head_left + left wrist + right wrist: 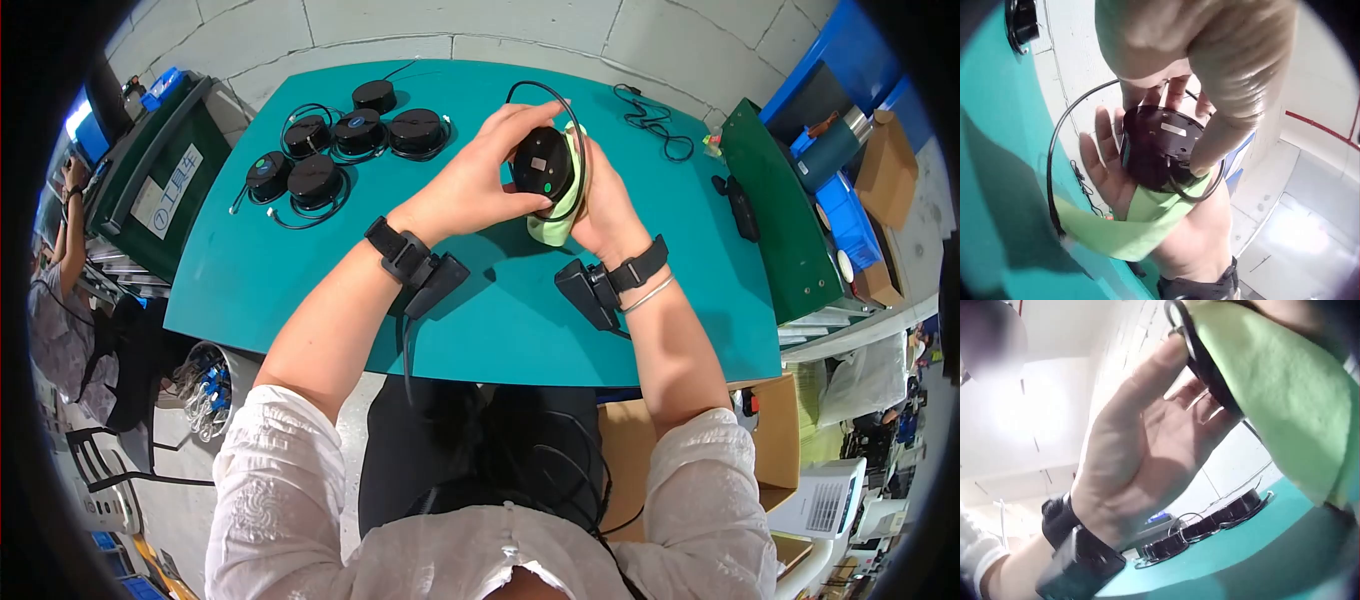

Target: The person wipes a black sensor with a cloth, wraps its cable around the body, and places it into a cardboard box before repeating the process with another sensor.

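My left hand (480, 175) holds a black round device (541, 165) by its edge, thumb on the near side; the flat face carries a small pale label and a green dot. A light green cloth (550, 228) lies between the device and my right hand (606, 205), which holds it against the device's side. In the left wrist view, the cloth (1129, 228) hangs below the device (1160, 147), and a black cable loops around. The right wrist view shows my left hand (1154, 440) beyond the cloth (1291, 394).
Several black round devices with coiled cables (358, 132) sit at the back left of the green table (480, 330). A thin black cable (655, 120) lies at the back right, near a black object (740, 208) at the edge. Blue bins (850, 235) stand right.
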The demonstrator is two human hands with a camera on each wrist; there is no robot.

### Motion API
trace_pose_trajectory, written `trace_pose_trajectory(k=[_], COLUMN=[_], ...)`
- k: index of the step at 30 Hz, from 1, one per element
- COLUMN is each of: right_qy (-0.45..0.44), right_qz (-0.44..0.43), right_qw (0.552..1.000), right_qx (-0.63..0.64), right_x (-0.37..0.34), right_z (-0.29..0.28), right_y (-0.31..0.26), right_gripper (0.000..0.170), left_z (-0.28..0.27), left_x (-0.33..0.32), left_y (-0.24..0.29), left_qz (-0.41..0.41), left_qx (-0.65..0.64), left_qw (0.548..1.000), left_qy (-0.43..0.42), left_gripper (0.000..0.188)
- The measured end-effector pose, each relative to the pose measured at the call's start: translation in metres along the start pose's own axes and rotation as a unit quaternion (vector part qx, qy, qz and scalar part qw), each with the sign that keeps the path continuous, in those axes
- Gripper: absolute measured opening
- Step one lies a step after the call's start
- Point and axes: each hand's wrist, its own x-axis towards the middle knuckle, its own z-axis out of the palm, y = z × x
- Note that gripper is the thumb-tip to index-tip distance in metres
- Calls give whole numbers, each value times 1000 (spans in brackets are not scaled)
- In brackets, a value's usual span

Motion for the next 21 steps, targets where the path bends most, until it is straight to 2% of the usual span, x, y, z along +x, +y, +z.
trace_pose_trajectory(k=[5,6,7,8,9,11,12,13,15,19,21], right_qy=[38,63,86,80,79,76,68,67,42,46,50], right_qz=[-72,-162,-248,-280,-279,-356,-365,-365,-395,-392,-388], right_qw=[991,956,895,877,878,819,821,821,792,800,810], right_qx=[-108,-238,-362,-381,-382,-443,-434,-434,-463,-452,-437], right_x=[5,3,2,-1,-3,-5,-3,-1,0,-1,-2], right_z=[-7,-7,-6,-4,-2,1,-1,-2,-3,-3,-3], right_y=[7,8,8,7,6,4,5,5,4,3,2], right_gripper=[38,38,39,43,43,45,49,49,49,46,43], left_z=[4,6,7,8,4,-6,-3,-2,0,0,2], left_x=[4,2,0,-1,0,1,1,0,0,-1,-1], left_y=[0,0,-2,-7,-5,1,6,4,1,9,15], left_qz=[28,-43,-113,-167,-168,-234,-194,-194,-205,-192,-227], left_qx=[31,-21,-74,-225,-226,-359,-333,-332,-361,-327,-357], left_qw=[999,999,989,958,957,903,923,923,909,925,905], left_qy=[-7,25,57,64,66,-15,5,6,44,23,52], left_gripper=[94,93,91,81,81,69,59,59,64,55,44])
